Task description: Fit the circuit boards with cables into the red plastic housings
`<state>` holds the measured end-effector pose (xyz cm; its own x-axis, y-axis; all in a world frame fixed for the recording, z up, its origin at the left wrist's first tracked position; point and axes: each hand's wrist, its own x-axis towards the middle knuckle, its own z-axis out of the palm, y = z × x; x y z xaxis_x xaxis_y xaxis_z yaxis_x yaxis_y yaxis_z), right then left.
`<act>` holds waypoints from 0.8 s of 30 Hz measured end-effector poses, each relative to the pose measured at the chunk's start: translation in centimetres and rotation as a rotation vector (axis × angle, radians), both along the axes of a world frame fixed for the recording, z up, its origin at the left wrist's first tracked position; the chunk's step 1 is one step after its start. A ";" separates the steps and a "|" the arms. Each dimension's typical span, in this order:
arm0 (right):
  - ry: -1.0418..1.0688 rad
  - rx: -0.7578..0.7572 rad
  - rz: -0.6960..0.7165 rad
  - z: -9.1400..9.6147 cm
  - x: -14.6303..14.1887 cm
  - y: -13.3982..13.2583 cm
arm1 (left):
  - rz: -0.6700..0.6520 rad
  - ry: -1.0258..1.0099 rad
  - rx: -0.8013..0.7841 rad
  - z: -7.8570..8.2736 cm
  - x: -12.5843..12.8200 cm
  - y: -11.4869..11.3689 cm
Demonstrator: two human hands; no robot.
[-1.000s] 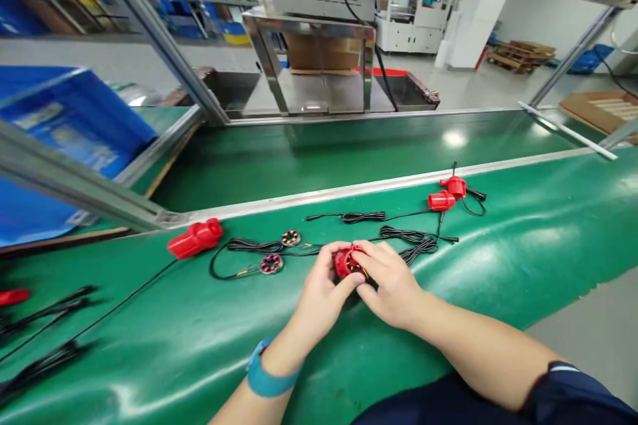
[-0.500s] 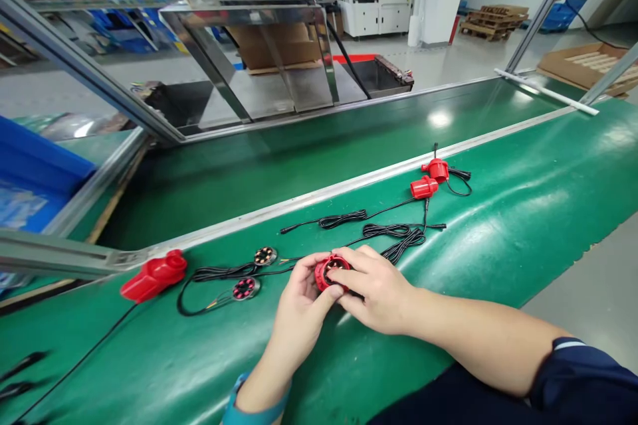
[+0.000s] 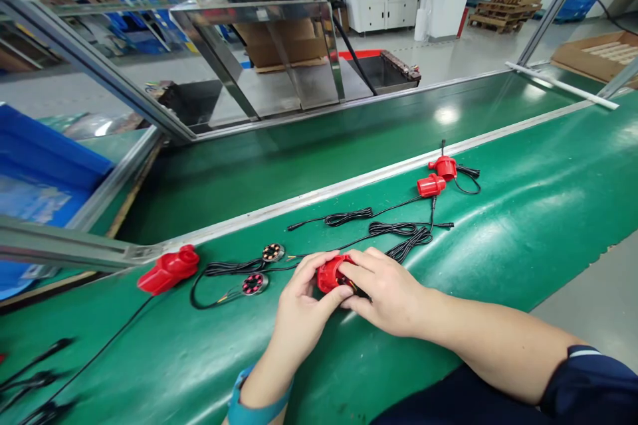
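Note:
A red plastic housing (image 3: 327,274) is gripped by my left hand (image 3: 305,302), its fingers and thumb curled around the left side. My right hand (image 3: 381,289) closes on the housing's open end from the right. Its fingers hide most of the opening, where a small dark part with yellowish bits shows between them. Just left of my hands lie two round LED discs, one with pale dots (image 3: 273,252) and one with pink dots (image 3: 254,283), both with wires. Coiled black cables (image 3: 399,230) lie behind my right hand.
Two more red housings (image 3: 431,185) (image 3: 445,167) with cables lie farther back on the green mat (image 3: 498,232). Another red housing (image 3: 169,270) sits at left. Black cable ends (image 3: 37,378) lie front left. A metal rail (image 3: 349,184) borders the conveyor belt (image 3: 299,153); a blue bin (image 3: 44,159) stands left.
The red housing has turned in my hands, its opening now facing more to the right instead of up toward me. The view has shifted slightly left.

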<state>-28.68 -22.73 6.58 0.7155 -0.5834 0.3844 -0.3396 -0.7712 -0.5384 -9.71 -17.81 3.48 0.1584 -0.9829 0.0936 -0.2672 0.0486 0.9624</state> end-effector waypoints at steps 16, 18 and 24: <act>-0.399 0.186 0.009 -0.5 -0.2 0.7 | 0.012 0.236 0.049 0.6 -0.3 0.4; -0.419 0.192 0.032 -0.5 -0.3 0.7 | 0.009 0.253 0.045 0.7 -0.5 0.4; -0.465 0.123 0.005 -0.4 -0.2 0.8 | 0.023 0.252 0.061 1.0 -0.8 0.5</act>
<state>-28.85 -21.91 6.14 0.4871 -0.6413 0.5928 -0.0372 -0.6934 -0.7196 -10.50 -17.29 4.52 0.1918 -0.9814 -0.0111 -0.0186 -0.0149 0.9997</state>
